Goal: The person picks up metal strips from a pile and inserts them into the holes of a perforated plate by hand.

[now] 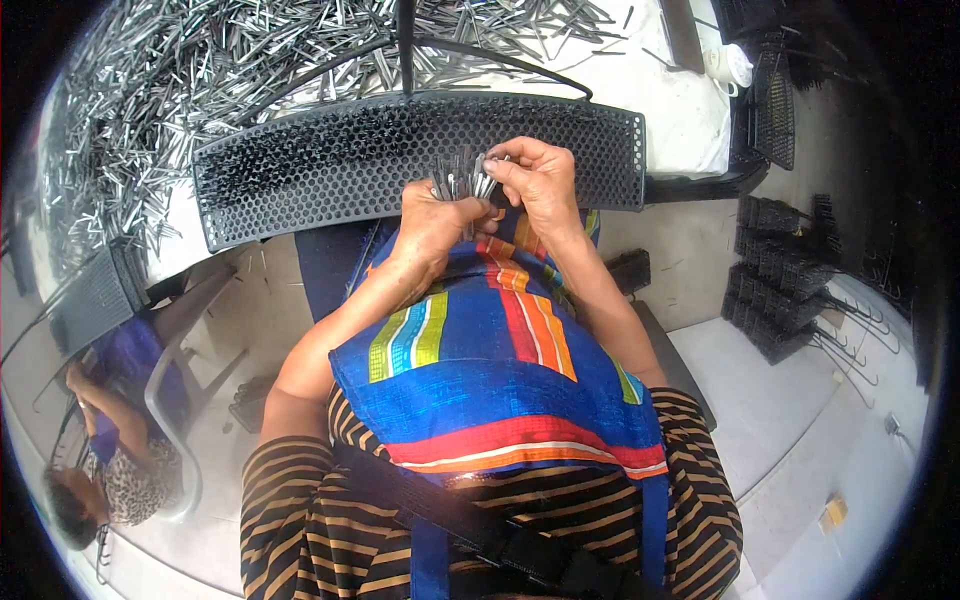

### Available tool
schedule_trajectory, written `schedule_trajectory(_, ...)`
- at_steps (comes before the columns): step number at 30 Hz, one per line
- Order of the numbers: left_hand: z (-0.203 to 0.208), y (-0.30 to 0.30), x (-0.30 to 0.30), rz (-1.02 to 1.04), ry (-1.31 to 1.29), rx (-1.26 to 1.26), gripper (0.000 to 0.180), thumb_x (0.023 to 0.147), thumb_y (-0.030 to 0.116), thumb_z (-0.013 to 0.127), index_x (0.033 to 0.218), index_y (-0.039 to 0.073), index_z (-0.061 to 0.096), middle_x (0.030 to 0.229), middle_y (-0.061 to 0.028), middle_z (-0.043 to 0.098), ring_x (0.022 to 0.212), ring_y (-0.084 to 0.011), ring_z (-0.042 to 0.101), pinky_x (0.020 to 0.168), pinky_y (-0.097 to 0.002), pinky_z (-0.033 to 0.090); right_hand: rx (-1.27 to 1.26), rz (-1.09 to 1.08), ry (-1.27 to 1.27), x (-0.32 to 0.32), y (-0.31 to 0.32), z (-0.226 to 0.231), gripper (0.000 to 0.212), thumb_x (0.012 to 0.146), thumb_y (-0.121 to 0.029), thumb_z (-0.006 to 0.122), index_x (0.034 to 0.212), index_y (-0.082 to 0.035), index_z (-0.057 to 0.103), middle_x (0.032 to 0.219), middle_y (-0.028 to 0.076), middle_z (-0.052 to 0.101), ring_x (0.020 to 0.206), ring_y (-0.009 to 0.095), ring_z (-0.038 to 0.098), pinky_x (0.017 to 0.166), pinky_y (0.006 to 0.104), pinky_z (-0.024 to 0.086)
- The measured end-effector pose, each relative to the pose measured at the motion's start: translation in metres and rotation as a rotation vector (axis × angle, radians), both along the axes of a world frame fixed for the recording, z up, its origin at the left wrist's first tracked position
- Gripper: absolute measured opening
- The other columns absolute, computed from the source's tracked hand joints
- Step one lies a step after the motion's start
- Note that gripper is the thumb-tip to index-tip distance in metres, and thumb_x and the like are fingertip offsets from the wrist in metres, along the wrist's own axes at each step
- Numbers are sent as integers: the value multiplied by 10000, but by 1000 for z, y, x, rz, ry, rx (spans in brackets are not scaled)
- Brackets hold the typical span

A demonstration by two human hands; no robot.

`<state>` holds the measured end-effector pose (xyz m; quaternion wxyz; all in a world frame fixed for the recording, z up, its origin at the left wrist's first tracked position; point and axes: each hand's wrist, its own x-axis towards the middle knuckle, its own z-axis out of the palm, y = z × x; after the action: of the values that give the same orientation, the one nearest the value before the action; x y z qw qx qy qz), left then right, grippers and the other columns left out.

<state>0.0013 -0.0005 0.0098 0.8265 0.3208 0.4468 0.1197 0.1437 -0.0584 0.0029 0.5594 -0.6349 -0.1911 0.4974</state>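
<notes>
In front of me a long, curved black panel (590, 165) full of round holes lies along the table's near edge. Dark thin pieces fill many holes along its left and upper part, while the lower rows and right side show bare holes. My left hand (430, 228) is closed around a bundle of thin grey sticks (457, 182), their ends pointing up over the panel's near edge. Close beside it, my right hand (545, 190) pinches a stick at the right side of that bundle, thumb and fingertips together.
A large pile of loose grey sticks (240, 60) covers the table behind and left. A black wire hoop (500, 58) rises behind the panel. A white cup (735, 66) stands at the back right. Black hooked racks (775, 285) are stacked at right. Another person (120, 440) sits at left.
</notes>
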Motion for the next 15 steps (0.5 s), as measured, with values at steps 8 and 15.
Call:
schedule_trajectory(8,12,2,1,162,55,-111,102,790,-30,598,879,-12,645,781,-117,682,602,-185,655,512,-289,531,181,-269,-89,17,-7,-6,66,792,7,687,851,21,662,662,21,600,481,47,472,439,177,346)
schedule_trajectory(15,13,-2,7,109,68,-89,101,789,-39,586,872,-10,636,776,-126,679,625,-191,659,524,-296,536,250,-289,-746,49,5,-4,52,762,14,696,813,12,683,735,20,619,582,60,525,500,210,405)
